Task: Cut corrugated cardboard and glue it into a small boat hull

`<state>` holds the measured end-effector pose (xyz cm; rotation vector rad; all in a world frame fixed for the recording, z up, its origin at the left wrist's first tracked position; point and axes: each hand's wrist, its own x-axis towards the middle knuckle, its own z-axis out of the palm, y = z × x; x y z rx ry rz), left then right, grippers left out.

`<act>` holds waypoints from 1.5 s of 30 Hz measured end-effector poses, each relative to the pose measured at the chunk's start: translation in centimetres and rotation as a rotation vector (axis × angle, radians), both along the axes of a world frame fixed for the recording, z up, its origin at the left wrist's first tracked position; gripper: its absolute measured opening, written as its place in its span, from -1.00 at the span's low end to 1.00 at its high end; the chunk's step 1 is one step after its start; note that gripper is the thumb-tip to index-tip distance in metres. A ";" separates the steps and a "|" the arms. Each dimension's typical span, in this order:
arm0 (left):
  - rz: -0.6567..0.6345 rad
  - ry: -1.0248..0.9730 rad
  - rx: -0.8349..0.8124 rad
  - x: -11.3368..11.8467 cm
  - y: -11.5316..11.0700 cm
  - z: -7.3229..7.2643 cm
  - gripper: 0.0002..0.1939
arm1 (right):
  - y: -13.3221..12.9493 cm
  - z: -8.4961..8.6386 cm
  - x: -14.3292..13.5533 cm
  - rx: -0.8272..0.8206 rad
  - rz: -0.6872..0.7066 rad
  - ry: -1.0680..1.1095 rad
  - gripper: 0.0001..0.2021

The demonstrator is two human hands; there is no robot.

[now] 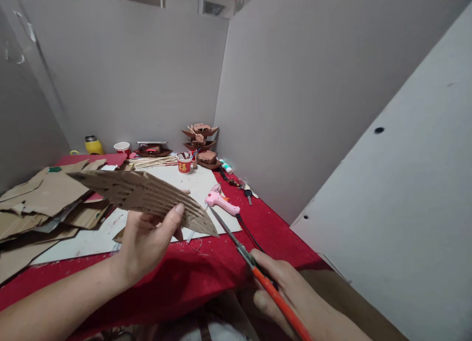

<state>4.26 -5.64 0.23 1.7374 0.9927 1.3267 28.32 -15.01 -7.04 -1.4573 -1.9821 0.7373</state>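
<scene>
My left hand (pixel 151 240) grips a leaf-shaped piece of corrugated cardboard (pixel 136 191) from below, thumb on its ribbed face. The piece is held up above the table, pointed at both ends, its right tip toward the blades. My right hand (pixel 287 287) is wrapped round a pair of scissors or shears with orange-red handles (pixel 271 289). Its blades (pixel 228 228) point up and left, a little to the right of the cardboard tip and apart from it. Whether the blades are parted is hard to see.
Torn cardboard sheets (pixel 55 188) pile up on the left. A pink glue gun (pixel 223 201) with a cord lies beyond the blades. Farther back are a red paper cup (pixel 184 165), thin sticks (pixel 157 162), model boats (pixel 201 139) and a yellow bottle (pixel 93 145). Keys (pixel 249 194) lie by the grey partition (pixel 295 85).
</scene>
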 end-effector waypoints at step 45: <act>-0.166 -0.061 0.105 0.9 -2.3 -3.7 -0.73 | 4.8 3.0 -6.2 0.082 -0.244 0.907 -0.70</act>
